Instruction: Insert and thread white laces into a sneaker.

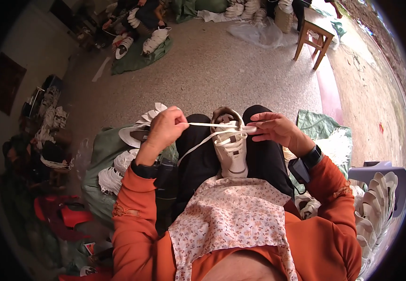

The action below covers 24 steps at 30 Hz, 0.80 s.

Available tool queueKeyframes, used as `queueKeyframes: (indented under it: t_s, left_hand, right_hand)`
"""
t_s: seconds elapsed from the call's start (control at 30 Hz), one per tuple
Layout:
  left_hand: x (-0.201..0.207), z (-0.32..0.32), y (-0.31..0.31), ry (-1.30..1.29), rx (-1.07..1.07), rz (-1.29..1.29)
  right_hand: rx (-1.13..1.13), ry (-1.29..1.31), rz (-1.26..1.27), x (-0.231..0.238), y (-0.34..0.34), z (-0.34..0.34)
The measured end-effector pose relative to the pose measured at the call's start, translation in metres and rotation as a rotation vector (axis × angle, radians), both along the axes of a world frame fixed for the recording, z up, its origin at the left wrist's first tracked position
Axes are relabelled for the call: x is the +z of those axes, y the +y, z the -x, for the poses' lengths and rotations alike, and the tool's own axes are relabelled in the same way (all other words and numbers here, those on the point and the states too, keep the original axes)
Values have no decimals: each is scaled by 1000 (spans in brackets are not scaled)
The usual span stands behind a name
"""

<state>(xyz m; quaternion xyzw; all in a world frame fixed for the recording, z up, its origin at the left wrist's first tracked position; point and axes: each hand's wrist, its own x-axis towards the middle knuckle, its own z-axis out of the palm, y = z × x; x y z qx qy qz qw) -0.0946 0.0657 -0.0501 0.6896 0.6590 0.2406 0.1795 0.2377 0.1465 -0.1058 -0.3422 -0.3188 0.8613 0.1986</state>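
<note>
A floral-print cloth (231,213) is seen spread across the lap, soft and creased. Just beyond it, a white shoe (231,150) with a smooth upper is propped between the knees, toe toward the body. A flat white lace (207,125) is drawn taut across its opening. The left hand (167,129) is closed in a fist on one lace end; the right hand (272,129) pinches the other end, remaining fingers loosely extended. Farther off, a speckled stone floor (221,70) and a wooden stool (313,40) are noted.
</note>
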Motion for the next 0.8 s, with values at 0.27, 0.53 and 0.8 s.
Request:
queueKeyframes:
  t_s: [0.27,0.53,0.8]
  left_hand:
    - [-14,18,-21,-59,48,5]
    - [-17,-38,-66,-868,-5,836]
    - [-59,-48,-67,-1887,146,522]
  right_hand:
    - [-47,-407,-733,-7,-3,-8]
    - [26,-405,-929,8,2,5]
    - [59,-216,-1012,8,8,35]
